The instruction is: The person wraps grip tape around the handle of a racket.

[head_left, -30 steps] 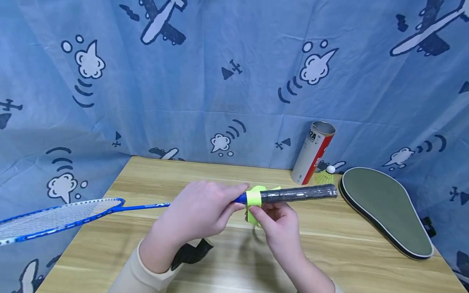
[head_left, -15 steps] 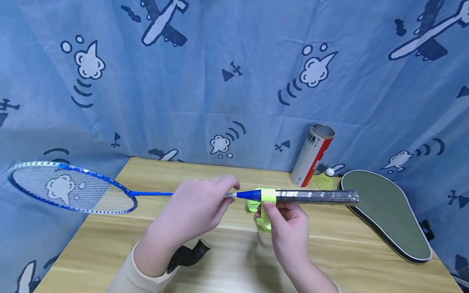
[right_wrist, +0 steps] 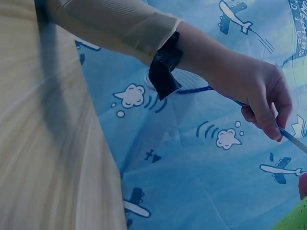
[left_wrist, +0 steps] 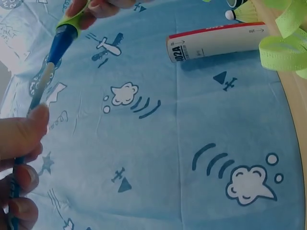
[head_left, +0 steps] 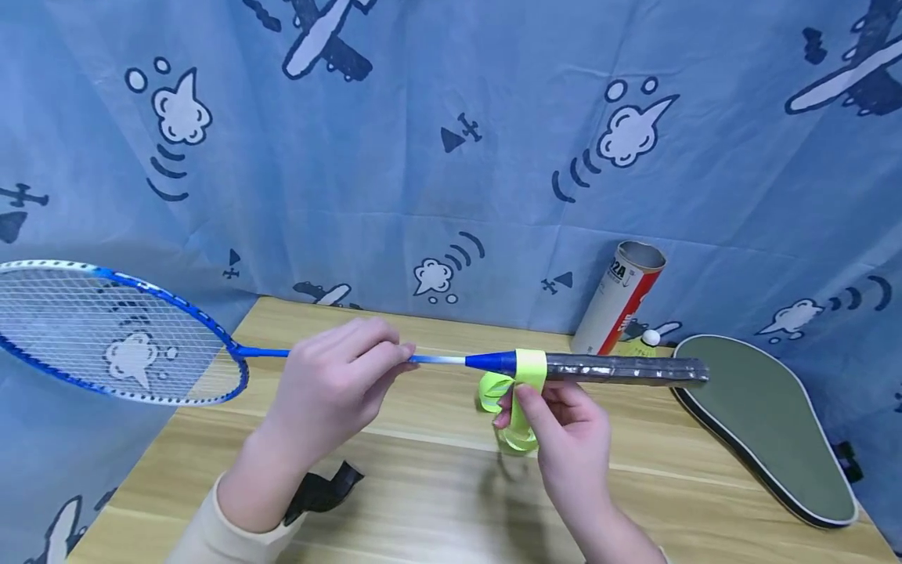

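Observation:
A blue and white badminton racket lies level across the head view, its strung head at the left and its black handle to the right. My left hand grips the shaft; in the left wrist view its thumb and curled fingers wrap round it. One turn of yellow-green grip tape circles the handle beside the blue cone. Just below that turn, my right hand pinches the tape between thumb and fingers. The loose tape hangs in loops under the handle.
Behind the handle, a white and red shuttlecock tube stands on the wooden table. A yellow shuttlecock and a green paddle case lie to the right. A patterned blue curtain hangs behind. A black strap shows by my left wrist.
The racket's handle has shifted right and its strung head has risen and turned its face more into view. My left hand has moved along the shaft away from the cone. My right hand has moved right.

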Demonstrator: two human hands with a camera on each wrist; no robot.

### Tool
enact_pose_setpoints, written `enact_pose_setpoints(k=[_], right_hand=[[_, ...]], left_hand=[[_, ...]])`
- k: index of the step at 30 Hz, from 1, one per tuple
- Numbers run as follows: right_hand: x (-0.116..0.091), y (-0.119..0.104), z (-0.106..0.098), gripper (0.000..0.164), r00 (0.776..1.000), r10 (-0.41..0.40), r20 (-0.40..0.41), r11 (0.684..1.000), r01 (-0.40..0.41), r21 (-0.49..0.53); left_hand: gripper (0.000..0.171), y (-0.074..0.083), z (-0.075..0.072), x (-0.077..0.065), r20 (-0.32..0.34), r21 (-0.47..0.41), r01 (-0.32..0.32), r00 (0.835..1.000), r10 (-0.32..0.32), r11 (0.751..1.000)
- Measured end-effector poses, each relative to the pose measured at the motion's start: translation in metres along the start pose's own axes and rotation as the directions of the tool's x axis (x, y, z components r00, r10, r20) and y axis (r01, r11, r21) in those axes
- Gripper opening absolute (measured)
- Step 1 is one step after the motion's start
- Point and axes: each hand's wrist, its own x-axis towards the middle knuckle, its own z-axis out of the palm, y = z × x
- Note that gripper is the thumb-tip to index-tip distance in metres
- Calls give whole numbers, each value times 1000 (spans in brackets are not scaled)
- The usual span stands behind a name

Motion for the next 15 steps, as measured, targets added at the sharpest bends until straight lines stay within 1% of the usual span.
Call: enact_pose_setpoints(k=[2, 5, 8, 11, 15], right_hand=[[0, -1, -2, 16, 999, -23, 23, 1000, 23, -1], [0, -4, -5, 24, 999, -13, 44, 999, 15, -33], [0, -5, -7, 29, 998, -14, 69, 1000, 15, -12], [0, -4, -6, 28, 997, -45, 66, 998, 42, 53], [-2, -3, -4, 24, 998, -66, -7, 994, 67, 87]], left_hand=[[19, -1, -1, 0, -15, -23, -23, 1000, 23, 999], [23, -3, -4, -1, -9, -58, -45, 999, 45, 997], [25, -4, -5, -1, -14, -81, -68, 998, 67, 994], [25, -2, -5, 0, -19, -57, -66, 998, 65, 996], [25, 3, -5, 2, -29, 11, -47, 998, 47, 999]])
